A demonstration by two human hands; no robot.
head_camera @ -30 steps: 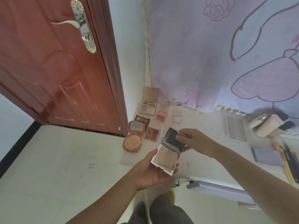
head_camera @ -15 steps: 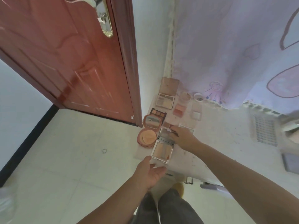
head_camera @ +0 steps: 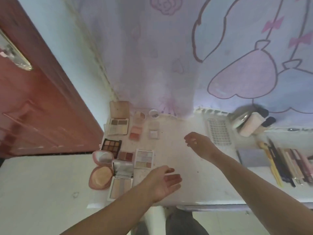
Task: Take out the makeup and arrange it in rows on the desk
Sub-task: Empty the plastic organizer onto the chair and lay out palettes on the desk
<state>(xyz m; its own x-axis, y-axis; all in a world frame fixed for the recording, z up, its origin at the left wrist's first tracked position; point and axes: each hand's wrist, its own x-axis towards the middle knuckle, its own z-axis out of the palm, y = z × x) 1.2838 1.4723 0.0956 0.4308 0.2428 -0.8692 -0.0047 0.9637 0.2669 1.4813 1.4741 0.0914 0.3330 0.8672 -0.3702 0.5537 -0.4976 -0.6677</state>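
Note:
Open makeup palettes lie in rows at the left end of the white desk (head_camera: 199, 187). The square white compact (head_camera: 120, 182) with its mirror lid up lies at the front, beside a round pink powder compact (head_camera: 101, 173). Behind them are a dark eyeshadow palette (head_camera: 111, 145), a small red blush palette (head_camera: 125, 156) and a pale pastel palette (head_camera: 144, 158). Farther back sit a beige palette (head_camera: 118, 122), a pink blush (head_camera: 135, 132) and a clear square case (head_camera: 154, 131). My left hand (head_camera: 160, 183) hovers empty, palm up, right of the white compact. My right hand (head_camera: 198, 143) hangs loosely curled above the desk, holding nothing.
A red door (head_camera: 33, 106) stands open to the left of the desk. At the right lie several pencils and brushes (head_camera: 286, 165), a grey flat case (head_camera: 252, 156), a dotted sheet (head_camera: 219, 132) and bottles (head_camera: 250, 123). A pink cartoon cloth (head_camera: 220, 56) hangs behind.
The white compact was held in both hands, then set down on the desk beside the round compact. Both hands have let go and moved away to the right.

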